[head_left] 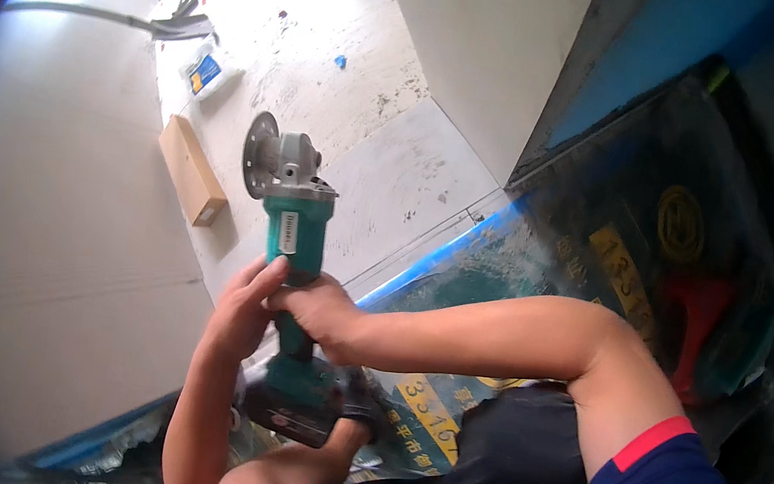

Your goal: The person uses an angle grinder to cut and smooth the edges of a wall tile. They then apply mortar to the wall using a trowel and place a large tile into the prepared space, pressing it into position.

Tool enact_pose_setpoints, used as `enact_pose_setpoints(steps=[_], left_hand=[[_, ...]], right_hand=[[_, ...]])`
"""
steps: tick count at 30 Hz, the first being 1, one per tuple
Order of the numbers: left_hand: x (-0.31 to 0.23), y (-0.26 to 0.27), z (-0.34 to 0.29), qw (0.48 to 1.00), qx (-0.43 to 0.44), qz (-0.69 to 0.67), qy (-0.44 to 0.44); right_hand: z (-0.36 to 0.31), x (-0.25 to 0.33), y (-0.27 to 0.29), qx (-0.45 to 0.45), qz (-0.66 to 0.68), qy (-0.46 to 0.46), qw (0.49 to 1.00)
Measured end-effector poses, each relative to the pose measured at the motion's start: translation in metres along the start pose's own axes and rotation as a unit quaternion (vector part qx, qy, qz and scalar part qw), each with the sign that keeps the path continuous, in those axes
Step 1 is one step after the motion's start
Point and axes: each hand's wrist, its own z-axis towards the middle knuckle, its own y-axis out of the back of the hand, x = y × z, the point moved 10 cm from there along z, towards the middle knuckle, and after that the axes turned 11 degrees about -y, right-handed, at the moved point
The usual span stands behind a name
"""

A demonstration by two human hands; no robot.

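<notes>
A cordless angle grinder (298,228) with a teal body stands roughly upright in front of me, its head at the far end. The round metal disc (259,154) on its head faces left, toward the wall, and touches nothing. My right hand (320,313) is wrapped round the grinder's grip. From the left side, my left hand (245,306) closes on the body just beside it, thumb laid along the casing. Below both hands hangs the dark battery pack (289,414), close to my bent leg. The fingers on the grinder's far side are hidden.
Along the left wall (71,192) lies a long cardboard box (190,172). Beyond it are a clear plastic bag (203,73) and a shovel (183,29). Dusty dark-green sheeting (537,256), edged with blue tape (433,268), covers the right floor, with a red object (698,327) on it.
</notes>
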Motion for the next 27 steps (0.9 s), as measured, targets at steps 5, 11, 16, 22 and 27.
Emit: enact_pose_setpoints(steps=[5,11,16,22,27], left_hand=[[0.070,-0.036,0.067,0.985,0.126,-0.101,0.060],[0.091,-0.059,0.125,0.985,0.168,-0.026,-0.009],[0.094,-0.083,0.145,0.952,0.303,0.050,0.009],[0.163,-0.089,0.122,0.860,0.470,0.178,0.090],[0.193,-0.087,0.111,0.816,0.506,0.273,0.056]], right_hand=[[0.024,-0.009,0.082,-0.151,-0.057,-0.021,0.987],[-0.003,0.022,0.143,-0.433,-0.187,0.094,0.877],[0.000,0.007,0.149,-0.538,-0.104,0.198,0.813],[0.023,-0.088,0.156,-0.584,0.077,0.236,0.773],[0.012,-0.124,0.153,-0.656,0.061,0.210,0.722]])
